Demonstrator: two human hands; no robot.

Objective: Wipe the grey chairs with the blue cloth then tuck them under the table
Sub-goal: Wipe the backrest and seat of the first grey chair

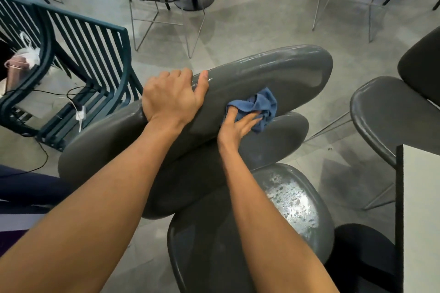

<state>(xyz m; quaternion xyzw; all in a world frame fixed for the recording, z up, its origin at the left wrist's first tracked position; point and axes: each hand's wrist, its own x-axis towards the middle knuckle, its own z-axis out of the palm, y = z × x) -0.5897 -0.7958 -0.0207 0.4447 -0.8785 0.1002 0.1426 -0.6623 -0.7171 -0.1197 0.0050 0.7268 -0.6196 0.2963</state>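
I am wiping the grey chair's backrest (273,71): my left hand (171,97) is gripping its top edge, my right hand (238,126) is pinching the blue cloth (259,104) against its face. Below the backrest, the wet seat (292,200) probably needs wiping next. I am seeing no readable writing.

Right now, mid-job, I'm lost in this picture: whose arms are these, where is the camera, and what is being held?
No machine here: these are a person's two bare arms, filmed by one wide-angle camera worn on their head, looking forward and down. The left hand grips the top edge of a grey chair's backrest, steadying it. The right hand presses a crumpled blue cloth against that backrest, fingers curled into the cloth. Below it lies the chair's seat, with a whitish speckled patch on its right side. Other grey chairs stand around, and a white table corner shows at the right edge.
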